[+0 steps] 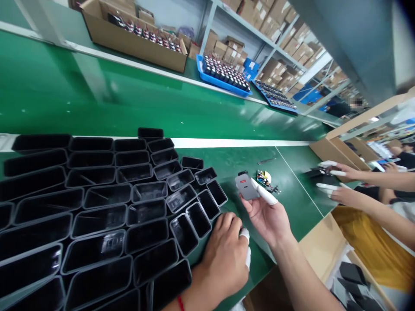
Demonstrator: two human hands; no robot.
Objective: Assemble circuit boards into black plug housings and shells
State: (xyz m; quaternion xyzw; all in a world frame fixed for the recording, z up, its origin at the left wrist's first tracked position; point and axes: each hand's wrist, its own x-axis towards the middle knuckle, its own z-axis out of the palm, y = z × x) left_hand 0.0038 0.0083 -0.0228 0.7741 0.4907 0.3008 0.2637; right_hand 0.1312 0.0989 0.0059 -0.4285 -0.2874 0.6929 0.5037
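Observation:
My right hand [267, 214] is closed on a grey plastic cover [246, 186] with a small red label, held up above the green table. A white finger cot covers one of its fingers. Beside it, my left hand [227, 252] rests low at the table's near side with curled fingers, some in white cots; whatever is under them is hidden. Left of that hand stand rows of open black plastic cases [147, 233]. Just beyond the cover lies a small circuit board [264, 178] with a white round part and wires.
A co-worker's hands [340, 183] handle a dark object at the right. Behind, a ledge bears a long cardboard box [136, 43] and a blue tray [223, 88] of black parts. An open carton [324, 255] stands below the table's right edge.

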